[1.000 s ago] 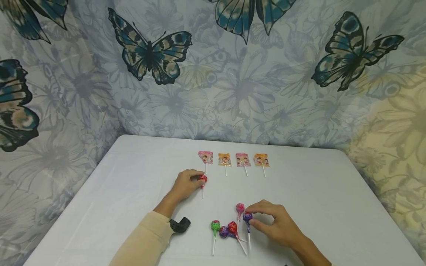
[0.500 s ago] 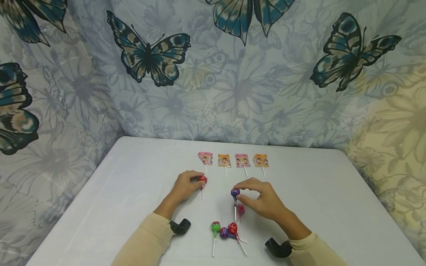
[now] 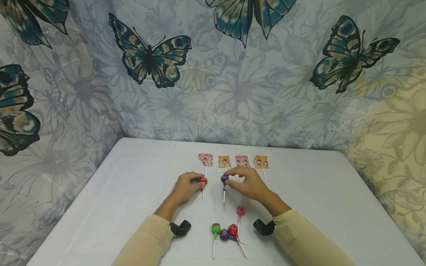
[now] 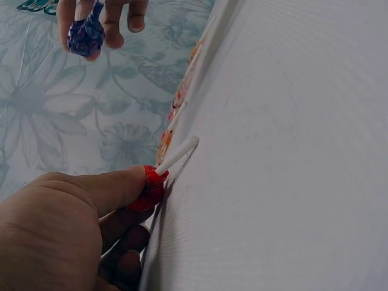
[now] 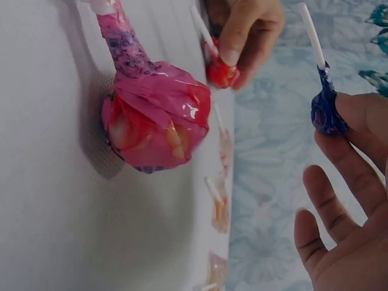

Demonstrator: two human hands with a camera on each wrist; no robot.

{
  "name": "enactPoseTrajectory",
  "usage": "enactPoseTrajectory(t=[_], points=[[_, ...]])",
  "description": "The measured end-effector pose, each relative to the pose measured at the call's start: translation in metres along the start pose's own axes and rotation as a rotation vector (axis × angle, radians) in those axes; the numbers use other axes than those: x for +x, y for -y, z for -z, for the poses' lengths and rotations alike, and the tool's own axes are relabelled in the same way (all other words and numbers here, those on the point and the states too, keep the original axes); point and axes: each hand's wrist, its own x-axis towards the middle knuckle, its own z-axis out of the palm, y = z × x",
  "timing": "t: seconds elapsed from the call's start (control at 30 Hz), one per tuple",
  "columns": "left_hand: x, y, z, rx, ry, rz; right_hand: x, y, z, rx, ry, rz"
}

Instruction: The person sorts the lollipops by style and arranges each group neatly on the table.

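My left hand (image 3: 186,187) pinches the head of a red lollipop (image 3: 203,181), its white stick pointing toward me on the table. Between thumb and fingers of my right hand (image 3: 247,183) is a purple lollipop (image 3: 224,179), stick hanging down; the right wrist view shows that lollipop (image 5: 327,109) held off the table. Beyond both hands lies a row of flat-wrapped lollipops: pink (image 3: 206,159), orange (image 3: 224,161), another pink (image 3: 242,161) and another orange (image 3: 261,162). The second and third are partly hidden by my right hand.
Nearer me on the white table (image 3: 133,207) lie a pink lollipop (image 3: 240,211), a green lollipop (image 3: 216,228), a purple lollipop (image 3: 224,234) and a red lollipop (image 3: 233,229), some sticks crossing. Behind the table stands a butterfly-patterned backdrop (image 3: 246,96).
My right hand has lifted the purple lollipop from beside the near group and carried it forward and left, next to the red one. My left hand stays in place.
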Motion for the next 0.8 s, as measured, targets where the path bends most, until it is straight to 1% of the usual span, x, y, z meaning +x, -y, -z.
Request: enactPoseTrajectory(t=[0.2,0.3,0.47,0.57,0.8], points=[[0.0,0.0,-0.001,-0.019,0.008,0.019,0.014,-0.008,-0.011,-0.036,0.075,-0.06],[0.0,-0.001,-0.001,-0.027,0.023,0.03,0.018,-0.015,-0.015,-0.04,0.111,-0.08],[0.0,-0.002,0.0,-0.023,0.029,0.024,0.021,-0.023,-0.02,-0.029,0.155,-0.1],[0.0,-0.003,0.0,-0.023,0.026,0.024,0.023,-0.026,-0.024,-0.029,0.179,-0.127],[0.0,-0.002,0.001,-0.013,0.026,0.028,0.025,-0.028,-0.032,-0.015,0.202,-0.131]])
